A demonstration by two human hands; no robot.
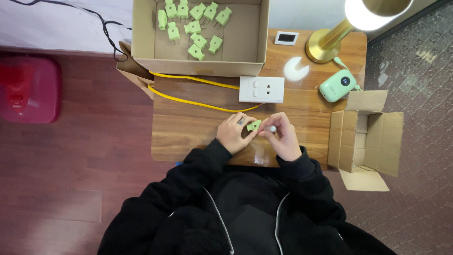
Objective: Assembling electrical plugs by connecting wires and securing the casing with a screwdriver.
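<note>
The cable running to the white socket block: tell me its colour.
Yellow. The cable shows best in the head view, crossing the wooden table to the socket block.

My left hand (232, 133) and my right hand (283, 137) pinch one small green plastic plug (254, 125) between them. Just past my fingers sits a white socket block (262, 89) with a yellow cord (193, 101).
</note>
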